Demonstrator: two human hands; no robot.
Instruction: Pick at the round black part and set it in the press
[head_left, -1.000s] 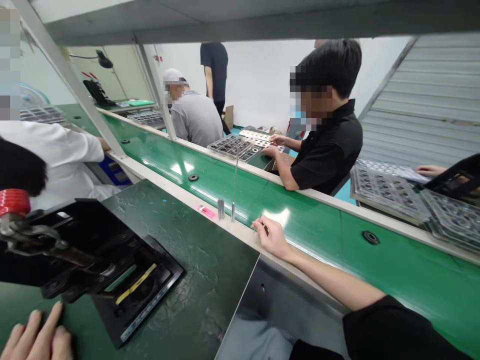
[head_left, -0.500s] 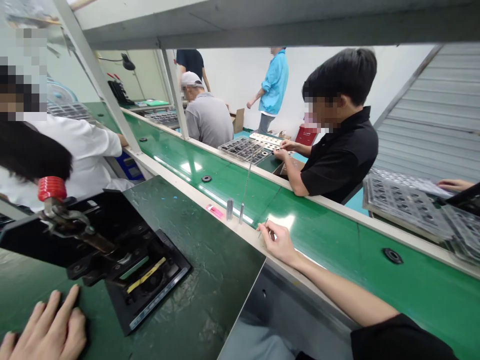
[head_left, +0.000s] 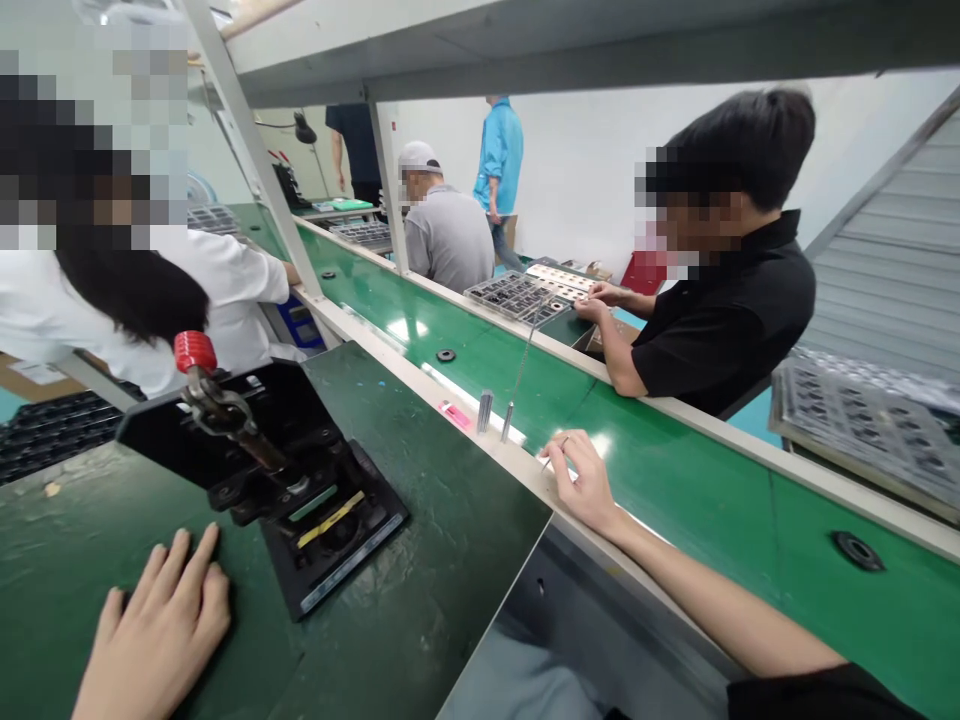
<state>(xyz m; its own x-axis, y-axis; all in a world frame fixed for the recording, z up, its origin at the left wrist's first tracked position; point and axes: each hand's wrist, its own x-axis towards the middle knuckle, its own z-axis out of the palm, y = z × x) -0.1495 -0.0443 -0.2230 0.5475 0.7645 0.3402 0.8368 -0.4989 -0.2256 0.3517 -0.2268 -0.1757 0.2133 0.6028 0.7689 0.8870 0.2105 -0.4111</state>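
One thin rod point(head_left: 546, 463), greyish and skinny as a needle, is pinched between thumb and fingers of the right hand point(head_left: 583, 480), by the pale ledge point(head_left: 525, 470) along the green belt point(head_left: 675, 460).

Cool, can you see the whole thing?

Nah, the fingers cover part of it, so its full length and top end are anyone's guess. Can't tell if the lower tip touches the ledge either.

And the left hand point(head_left: 161, 610)?

Spread out on the dark green tabletop point(head_left: 450, 560), fingers fanned, near a black clamp jig point(head_left: 304, 420) with a red knob point(head_left: 195, 352). Wrist's cut off by the bottom edge. The jig has a yellow strip point(head_left: 330, 520) across its base; the lettering up front is too small to read.

What else is around?

A grey pin bundle point(head_left: 485, 411) stands on the ledge next to a pink item point(head_left: 454, 415) I can't identify. Farther off, a black ring point(head_left: 446, 355) lies on the belt.
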